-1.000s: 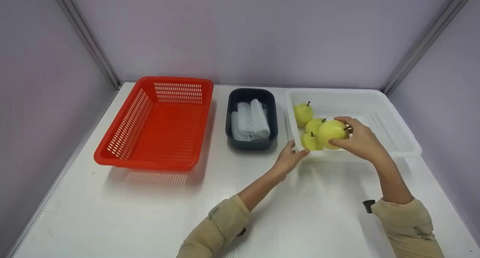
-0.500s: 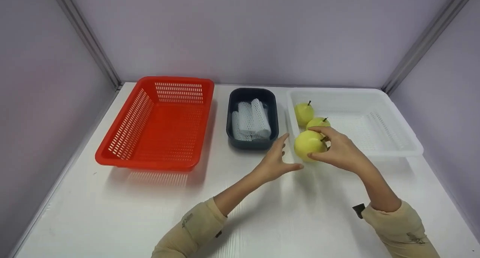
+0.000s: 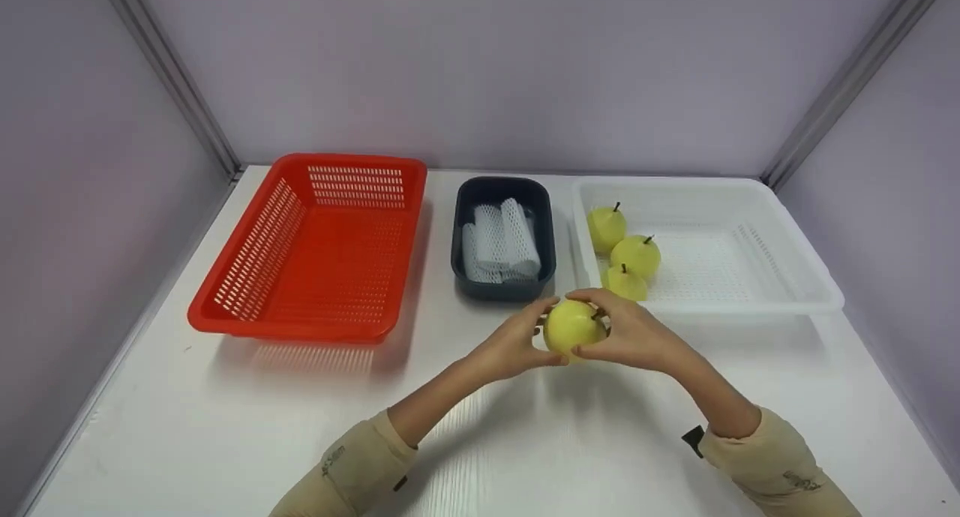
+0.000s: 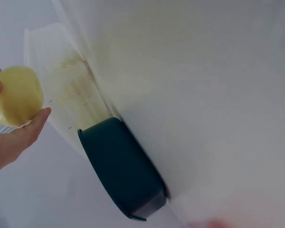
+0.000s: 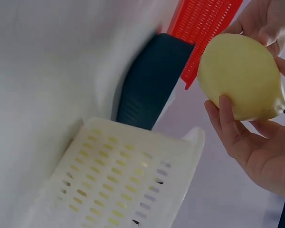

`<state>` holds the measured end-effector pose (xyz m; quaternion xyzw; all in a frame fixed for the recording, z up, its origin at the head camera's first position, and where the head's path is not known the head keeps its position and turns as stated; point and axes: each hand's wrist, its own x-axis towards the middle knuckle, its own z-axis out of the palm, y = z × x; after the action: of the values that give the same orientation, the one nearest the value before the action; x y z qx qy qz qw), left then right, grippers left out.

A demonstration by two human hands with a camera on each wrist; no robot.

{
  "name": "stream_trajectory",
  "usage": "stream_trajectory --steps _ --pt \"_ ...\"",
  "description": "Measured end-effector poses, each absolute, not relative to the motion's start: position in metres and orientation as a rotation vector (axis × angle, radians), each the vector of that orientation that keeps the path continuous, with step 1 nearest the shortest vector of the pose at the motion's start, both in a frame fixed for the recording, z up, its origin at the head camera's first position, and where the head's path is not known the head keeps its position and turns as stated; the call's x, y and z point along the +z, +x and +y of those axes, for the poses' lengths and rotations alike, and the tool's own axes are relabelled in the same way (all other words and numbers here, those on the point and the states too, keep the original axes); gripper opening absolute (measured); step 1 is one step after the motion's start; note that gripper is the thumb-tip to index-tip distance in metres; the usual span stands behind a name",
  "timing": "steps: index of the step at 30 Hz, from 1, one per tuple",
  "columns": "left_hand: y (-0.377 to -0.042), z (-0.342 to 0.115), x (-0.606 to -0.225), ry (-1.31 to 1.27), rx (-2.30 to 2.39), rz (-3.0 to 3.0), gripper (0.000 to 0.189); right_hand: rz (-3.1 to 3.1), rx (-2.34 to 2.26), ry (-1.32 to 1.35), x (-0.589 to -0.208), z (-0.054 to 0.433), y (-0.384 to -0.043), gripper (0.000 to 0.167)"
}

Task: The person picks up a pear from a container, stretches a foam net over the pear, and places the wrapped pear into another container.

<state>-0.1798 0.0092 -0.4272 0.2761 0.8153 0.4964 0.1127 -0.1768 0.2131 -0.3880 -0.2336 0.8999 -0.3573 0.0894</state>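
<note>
A yellow-green pear with a dark stem is held up over the table in front of the white basket. My right hand grips it from the right, fingers behind and thumb in front. From the left, my left hand curves round it, fingertips and thumb at its sides; a small gap shows by the palm. In the left wrist view, the left fingers lie along the pear's underside. The right wrist view shows right fingertips on the pear, with the left hand partly hidden behind it.
The white basket at right holds three pears along its left side. A dark blue bin in the middle contains several white foam net sleeves. A red basket stands at left. Walls enclose the table's back and sides.
The right hand has lifted the pear out of the white basket and brought it left and toward me. My left hand has left the basket's rim, opened, and closed in on the pear.
</note>
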Motion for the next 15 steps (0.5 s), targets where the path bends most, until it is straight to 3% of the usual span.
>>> stream_trajectory --steps 6,15 --pt "-0.176 0.0 -0.431 0.791 1.341 2.443 0.078 2.628 -1.074 -0.71 -0.401 0.203 -0.176 0.067" --pt "-0.175 -0.007 -0.432 0.741 1.229 2.476 0.078 2.547 -1.111 -0.761 -0.414 0.194 -0.177 0.054"
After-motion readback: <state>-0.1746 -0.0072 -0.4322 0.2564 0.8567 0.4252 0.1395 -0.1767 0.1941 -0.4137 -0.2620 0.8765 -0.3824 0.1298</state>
